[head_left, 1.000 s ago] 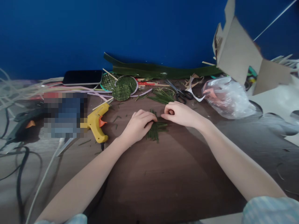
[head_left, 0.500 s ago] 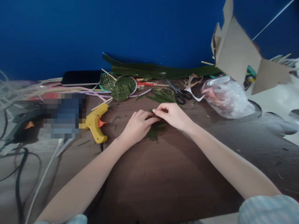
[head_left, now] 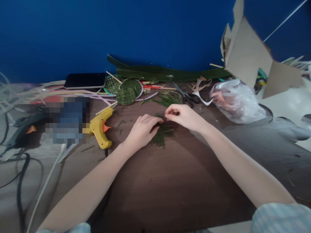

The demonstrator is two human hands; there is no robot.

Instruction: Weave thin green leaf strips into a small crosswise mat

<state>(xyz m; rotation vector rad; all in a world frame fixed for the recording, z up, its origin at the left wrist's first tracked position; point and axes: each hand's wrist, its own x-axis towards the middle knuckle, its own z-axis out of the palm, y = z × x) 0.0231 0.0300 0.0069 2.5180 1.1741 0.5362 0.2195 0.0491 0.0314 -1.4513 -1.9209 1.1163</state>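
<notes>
A small mat of woven green leaf strips [head_left: 162, 135] lies on the brown table. My left hand [head_left: 143, 130] rests on its left part, fingers flat and pressing it down. My right hand [head_left: 183, 116] hovers at the mat's far right corner with thumb and fingers pinched together; what they pinch is too small to make out. A loose pile of green leaf strips [head_left: 167, 98] lies just beyond my right hand.
A yellow glue gun [head_left: 100, 127] lies left of my left hand, a black one [head_left: 24, 129] farther left among cables. Woven green discs [head_left: 126, 90], a phone [head_left: 85, 80], scissors [head_left: 186, 94], long leaves [head_left: 170, 73], a plastic bag [head_left: 235, 102] and cardboard [head_left: 247, 55] line the back.
My right hand went left onto the mat beside my left fingertips, then lifted back a little to the right, still pinched. My left hand stayed pressed on the mat.
</notes>
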